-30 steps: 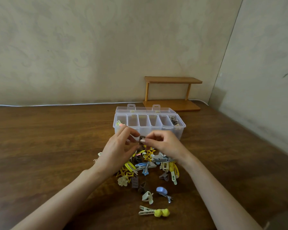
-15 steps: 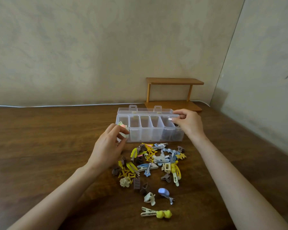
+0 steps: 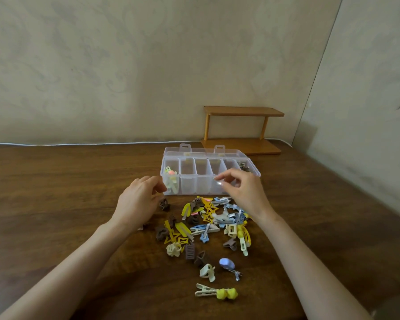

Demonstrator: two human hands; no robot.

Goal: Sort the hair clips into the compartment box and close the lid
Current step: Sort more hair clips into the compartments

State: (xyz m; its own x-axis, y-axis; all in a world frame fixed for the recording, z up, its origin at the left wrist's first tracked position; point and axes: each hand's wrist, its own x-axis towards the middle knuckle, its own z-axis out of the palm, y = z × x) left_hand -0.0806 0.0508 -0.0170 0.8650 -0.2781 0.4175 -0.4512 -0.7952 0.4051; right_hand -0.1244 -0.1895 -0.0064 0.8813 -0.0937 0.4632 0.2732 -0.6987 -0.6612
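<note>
Wooden tabletop (image 3: 56,192) carries the open compartment box (image 3: 189,187), with hair clips (image 3: 208,218) heaped just before it. Both the left hand (image 3: 136,202) and the right hand (image 3: 245,195) hover there, fingers loosely curled, holding nothing.

A: How does the light fall there?
B: It is soft, dim and even, seemingly from the left. The wall (image 3: 125,65) looks flat, without glare.
A: Are there any shadows?
B: Faint ones lie on the counter (image 3: 56,192) under the left hand (image 3: 138,200) and the right hand (image 3: 245,195). A greyer patch sits beside the wooden shelf (image 3: 243,110).
A: And the sharpness?
B: It is mildly soft throughout, and the hair clips (image 3: 208,222) smear together. A glint shows at the right fingers (image 3: 219,181). The wide lens bows the counter's far edge.
</note>
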